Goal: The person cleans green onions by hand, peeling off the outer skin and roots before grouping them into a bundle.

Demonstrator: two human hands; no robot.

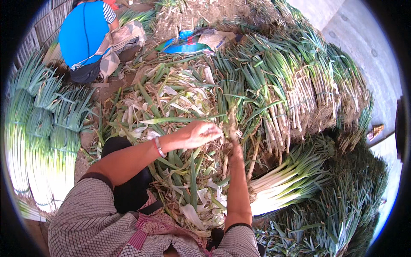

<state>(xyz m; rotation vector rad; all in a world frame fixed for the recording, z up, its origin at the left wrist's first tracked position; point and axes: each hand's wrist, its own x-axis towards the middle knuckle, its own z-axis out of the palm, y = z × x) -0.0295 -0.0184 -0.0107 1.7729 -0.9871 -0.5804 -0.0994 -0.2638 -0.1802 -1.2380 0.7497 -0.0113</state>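
My left hand (203,133), with a bracelet at its wrist, is half curled and blurred, just left of an upright green onion stalk (232,117). Whether anything is between its fingers cannot be told. My right hand (236,147) is at the lower end of that stalk and appears closed around it; the stalk's green leaves point away from me. Peeled outer leaves and roots (173,99) lie in a loose heap beneath and beyond both hands. Cleaned green onions with white stems (282,186) lie to the right of my right forearm.
Unpeeled green onions with dry roots (298,99) are stacked at the right. Tied clean bundles (53,138) stand at the left. A person in a blue top (82,35) sits at the upper left, near a printed plastic sack (189,45). More leafy onions (340,199) fill the lower right.
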